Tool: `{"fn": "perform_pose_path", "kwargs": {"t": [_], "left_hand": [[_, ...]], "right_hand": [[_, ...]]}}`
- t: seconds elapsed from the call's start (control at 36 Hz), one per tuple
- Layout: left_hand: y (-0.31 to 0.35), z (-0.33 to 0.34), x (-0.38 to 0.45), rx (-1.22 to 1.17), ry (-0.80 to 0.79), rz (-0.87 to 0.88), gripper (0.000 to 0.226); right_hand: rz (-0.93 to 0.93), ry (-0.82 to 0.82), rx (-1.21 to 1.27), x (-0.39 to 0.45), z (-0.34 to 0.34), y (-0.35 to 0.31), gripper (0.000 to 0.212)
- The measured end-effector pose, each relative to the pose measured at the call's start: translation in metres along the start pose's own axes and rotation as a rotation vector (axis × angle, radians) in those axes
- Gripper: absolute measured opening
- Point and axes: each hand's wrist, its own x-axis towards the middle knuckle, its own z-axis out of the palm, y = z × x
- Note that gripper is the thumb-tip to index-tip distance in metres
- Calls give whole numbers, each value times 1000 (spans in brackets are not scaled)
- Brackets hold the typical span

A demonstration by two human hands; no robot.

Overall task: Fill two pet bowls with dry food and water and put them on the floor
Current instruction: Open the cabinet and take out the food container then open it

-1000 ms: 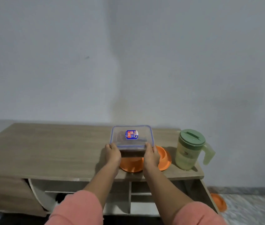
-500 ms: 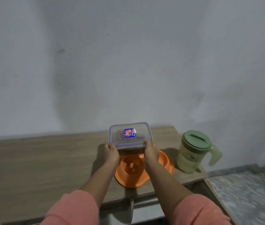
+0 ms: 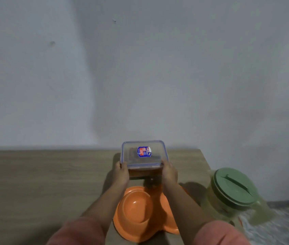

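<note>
Orange double pet bowl (image 3: 136,212) is the landmark on the wooden table (image 3: 34,183). Left hand (image 3: 122,174) and right hand (image 3: 169,172) grasp the lidded food container (image 3: 144,156) just above it; a green-lidded pitcher (image 3: 232,190) stands right. Better set it down and unclip before pouring.

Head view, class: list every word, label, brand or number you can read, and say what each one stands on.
"LOCK & LOCK", faint and turned sideways: blue, red and white sticker on the lid of the clear plastic food container.
Smaller print on that sticker: too blurred to read.
Orange plastic double pet bowl: no text visible.
Pale green plastic pitcher with a green lid: no text visible.
</note>
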Motion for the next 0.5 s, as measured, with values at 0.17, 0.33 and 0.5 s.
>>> {"fn": "perform_pose_path", "kwargs": {"t": [0.17, 0.33, 0.5], "left_hand": [[-5, 18, 23, 15, 9, -28, 41], [-6, 28, 34, 11, 38, -50, 39], [-4, 32, 36, -3, 69, -63, 37]], "right_hand": [[23, -2, -54, 55, 4, 24, 31], [34, -38, -81, 78, 6, 33, 23], [35, -14, -198, 80, 1, 13, 35]]}}
